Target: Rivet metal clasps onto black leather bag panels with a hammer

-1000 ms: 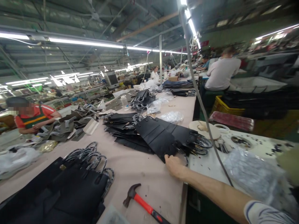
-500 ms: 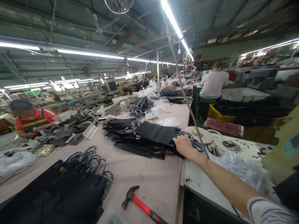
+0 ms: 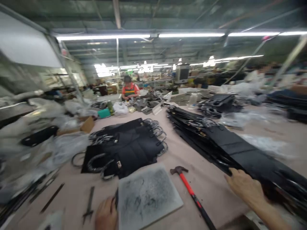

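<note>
My right hand [image 3: 244, 187] grips the near edge of a flat black leather bag panel [image 3: 242, 153] lying on top of a long stack of such panels [image 3: 192, 126] on the pinkish table. Its fingers curl over the panel's edge. My left hand [image 3: 106, 215] sits at the bottom of the view beside a grey scuffed slab [image 3: 148, 195], its fingers closed on a small dark tool I cannot make out. A red-handled hammer [image 3: 192, 191] lies between the two hands.
A second pile of black bags with looped handles [image 3: 127, 147] lies in the middle of the table. Metal hand tools [image 3: 89, 204] lie at the near left. A person in a red and green top [image 3: 129, 91] sits at the far end. Plastic bags and boxes crowd the left side.
The view has swung left and down, and is blurred. My right hand still holds the black panel, now at the right. My left hand and the grey slab have come into view.
</note>
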`<move>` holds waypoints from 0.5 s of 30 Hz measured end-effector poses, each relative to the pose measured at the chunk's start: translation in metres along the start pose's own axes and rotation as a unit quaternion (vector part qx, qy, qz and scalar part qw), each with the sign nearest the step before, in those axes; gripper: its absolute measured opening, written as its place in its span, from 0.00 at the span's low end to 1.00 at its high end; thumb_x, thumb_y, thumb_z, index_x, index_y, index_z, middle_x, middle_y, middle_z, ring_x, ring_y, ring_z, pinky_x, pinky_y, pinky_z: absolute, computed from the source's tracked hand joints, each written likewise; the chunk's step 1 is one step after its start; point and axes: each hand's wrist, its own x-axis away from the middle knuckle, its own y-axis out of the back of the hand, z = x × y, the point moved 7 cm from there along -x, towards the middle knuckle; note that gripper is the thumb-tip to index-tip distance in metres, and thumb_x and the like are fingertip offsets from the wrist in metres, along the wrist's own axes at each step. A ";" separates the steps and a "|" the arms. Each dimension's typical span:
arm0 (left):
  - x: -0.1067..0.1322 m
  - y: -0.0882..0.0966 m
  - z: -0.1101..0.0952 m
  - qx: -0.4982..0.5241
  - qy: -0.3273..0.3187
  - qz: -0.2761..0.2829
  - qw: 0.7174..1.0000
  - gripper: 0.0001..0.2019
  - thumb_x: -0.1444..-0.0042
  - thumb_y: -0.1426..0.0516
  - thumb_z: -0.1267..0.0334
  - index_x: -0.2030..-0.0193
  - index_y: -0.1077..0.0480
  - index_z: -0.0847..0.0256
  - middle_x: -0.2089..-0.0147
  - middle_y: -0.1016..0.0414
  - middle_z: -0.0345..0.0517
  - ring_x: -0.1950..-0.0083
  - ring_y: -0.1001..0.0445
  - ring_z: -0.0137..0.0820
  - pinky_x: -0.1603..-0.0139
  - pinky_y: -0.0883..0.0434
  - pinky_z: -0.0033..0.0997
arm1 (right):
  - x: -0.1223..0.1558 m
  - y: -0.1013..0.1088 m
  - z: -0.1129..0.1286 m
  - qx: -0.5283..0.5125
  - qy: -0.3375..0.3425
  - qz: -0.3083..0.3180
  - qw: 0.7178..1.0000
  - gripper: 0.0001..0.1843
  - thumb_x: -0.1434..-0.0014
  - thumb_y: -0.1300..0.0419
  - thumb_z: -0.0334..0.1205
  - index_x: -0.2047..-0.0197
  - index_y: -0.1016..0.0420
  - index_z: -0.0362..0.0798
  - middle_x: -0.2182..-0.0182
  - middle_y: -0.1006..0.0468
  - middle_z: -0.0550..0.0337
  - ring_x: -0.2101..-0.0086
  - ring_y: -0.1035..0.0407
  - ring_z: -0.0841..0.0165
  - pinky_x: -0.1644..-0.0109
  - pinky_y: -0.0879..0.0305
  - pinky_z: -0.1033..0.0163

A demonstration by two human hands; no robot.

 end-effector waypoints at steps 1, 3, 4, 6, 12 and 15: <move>0.007 0.004 0.001 -0.025 -0.027 -0.030 0.999 0.17 0.33 0.51 0.59 0.64 0.22 0.58 0.64 0.20 0.50 0.64 0.21 0.40 0.61 0.23 0.39 | -0.001 -0.011 0.033 -0.048 0.042 0.040 0.997 0.23 0.33 0.50 0.46 0.44 0.24 0.44 0.51 0.21 0.42 0.54 0.23 0.50 0.51 0.32 0.49; 0.013 0.003 0.001 -0.074 -0.049 -0.054 0.995 0.14 0.34 0.50 0.64 0.63 0.23 0.60 0.63 0.20 0.50 0.62 0.21 0.39 0.60 0.25 0.36 | 0.004 -0.021 0.109 -0.140 0.125 0.110 0.976 0.24 0.33 0.51 0.47 0.44 0.23 0.45 0.49 0.20 0.44 0.51 0.24 0.53 0.47 0.32 0.53; 0.013 0.003 -0.001 -0.092 -0.048 -0.066 0.992 0.14 0.34 0.50 0.66 0.63 0.23 0.60 0.62 0.20 0.49 0.61 0.22 0.38 0.59 0.25 0.36 | 0.011 -0.019 0.148 -0.175 0.172 0.132 0.960 0.24 0.33 0.52 0.47 0.43 0.24 0.46 0.48 0.20 0.45 0.51 0.23 0.55 0.46 0.32 0.54; 0.011 0.002 -0.006 -0.110 -0.042 -0.060 0.991 0.13 0.34 0.50 0.69 0.63 0.24 0.61 0.62 0.20 0.49 0.60 0.23 0.37 0.57 0.26 0.35 | 0.023 -0.007 0.222 -0.204 0.249 0.163 0.933 0.23 0.33 0.51 0.46 0.44 0.23 0.46 0.48 0.20 0.46 0.52 0.23 0.57 0.47 0.31 0.56; 0.011 0.003 -0.011 -0.098 -0.034 -0.040 0.994 0.13 0.33 0.50 0.72 0.64 0.25 0.62 0.63 0.23 0.48 0.60 0.25 0.36 0.58 0.29 0.35 | -0.012 0.036 0.360 -0.200 0.300 0.124 0.924 0.23 0.35 0.46 0.43 0.40 0.27 0.45 0.42 0.26 0.46 0.46 0.28 0.59 0.43 0.36 0.59; 0.012 0.001 -0.007 -0.089 -0.033 -0.047 0.994 0.13 0.33 0.50 0.73 0.62 0.25 0.62 0.61 0.23 0.49 0.59 0.25 0.37 0.57 0.30 0.35 | -0.057 0.040 0.381 -0.170 0.252 0.087 0.949 0.27 0.35 0.44 0.43 0.36 0.32 0.43 0.38 0.32 0.40 0.42 0.32 0.53 0.41 0.38 0.54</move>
